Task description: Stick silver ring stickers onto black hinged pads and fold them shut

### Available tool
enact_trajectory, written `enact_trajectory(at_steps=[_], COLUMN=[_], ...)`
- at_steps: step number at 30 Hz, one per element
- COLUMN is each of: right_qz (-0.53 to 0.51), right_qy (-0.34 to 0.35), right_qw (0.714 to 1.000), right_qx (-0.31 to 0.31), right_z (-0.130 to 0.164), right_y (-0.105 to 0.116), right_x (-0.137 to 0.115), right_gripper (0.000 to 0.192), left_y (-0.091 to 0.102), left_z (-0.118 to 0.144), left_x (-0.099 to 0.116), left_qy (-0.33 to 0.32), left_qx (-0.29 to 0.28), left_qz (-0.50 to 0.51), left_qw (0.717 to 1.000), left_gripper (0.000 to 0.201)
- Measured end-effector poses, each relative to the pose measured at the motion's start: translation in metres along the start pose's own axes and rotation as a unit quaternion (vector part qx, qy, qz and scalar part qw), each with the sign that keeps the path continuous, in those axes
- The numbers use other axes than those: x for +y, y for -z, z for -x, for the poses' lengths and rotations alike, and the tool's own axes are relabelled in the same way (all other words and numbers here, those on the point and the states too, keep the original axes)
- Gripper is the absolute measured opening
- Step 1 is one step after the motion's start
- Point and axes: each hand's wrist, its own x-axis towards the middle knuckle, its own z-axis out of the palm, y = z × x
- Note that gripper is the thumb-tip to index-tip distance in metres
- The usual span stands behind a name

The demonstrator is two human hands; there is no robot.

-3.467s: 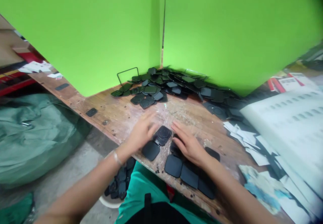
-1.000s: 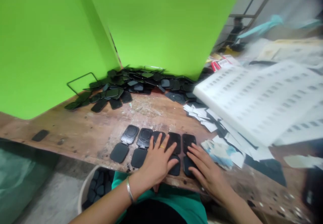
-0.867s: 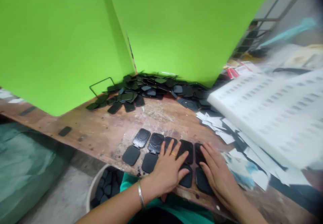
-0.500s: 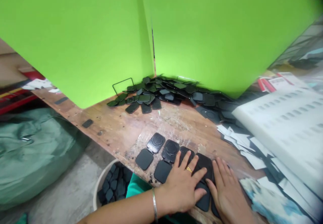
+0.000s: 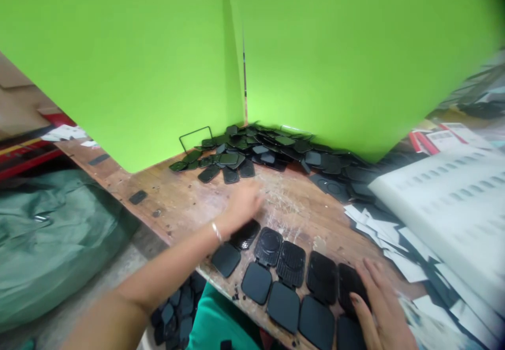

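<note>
In the head view a row of black hinged two-part pads lies opened out along the table's front edge. Their upper halves, such as this ribbed square point(image 5: 268, 246), carry a raised circle; the lower halves, such as this smooth square point(image 5: 283, 307), are plain. My left hand point(image 5: 245, 201), blurred by motion, hovers above the left end of the row, below a pile of black pads point(image 5: 268, 147); its fingers cannot be made out. My right hand point(image 5: 381, 302) rests with fingers stretched out along the rightmost pad point(image 5: 350, 287), touching its edge and hiding part of it.
Green boards point(image 5: 158, 66) stand behind the pile. At right are a white foam block point(image 5: 445, 192) and white paper scraps point(image 5: 402, 260). Below the table edge sits a bucket of black pieces point(image 5: 185, 302), and at left a green sack point(image 5: 59, 245).
My left hand has lifted off the row and moved up and left toward the pile, uncovering the middle pads. My right hand has shifted slightly right. The view has tilted a little.
</note>
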Motion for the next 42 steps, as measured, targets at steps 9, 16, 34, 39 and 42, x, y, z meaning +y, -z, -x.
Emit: enact_trajectory(at_steps=[9,16,34,39,42], right_qz=[0.014,0.006,0.019,0.023,0.006], right_qy=[0.031,0.03,0.11,0.145,0.16], right_qw=[0.999,0.999,0.993,0.989,0.987], right_qx=[-0.005,0.02,0.029,0.031,0.026], right_z=[0.001,0.0,0.004,0.006,0.012], right_y=[0.023,0.028,0.03,0.022,0.014], right_x=[-0.003,-0.012,-0.014,-0.005,0.007], right_gripper=[0.036,0.028,0.03,0.032,0.03], left_y=[-0.018,-0.005,0.025,0.012,0.014], left_z=[-0.1,-0.091,0.063,0.112,0.12], left_x=[-0.101,-0.115,-0.139,-0.14,-0.136], left_qy=[0.102,0.029,-0.077,-0.071,-0.039], left_qx=[0.067,0.072,0.131,0.068,0.047], left_qz=[-0.146,-0.179,-0.034,0.015,0.036], left_qw=[0.982,0.981,0.988,0.995,0.997], left_gripper=[0.026,0.028,0.027,0.036,0.041])
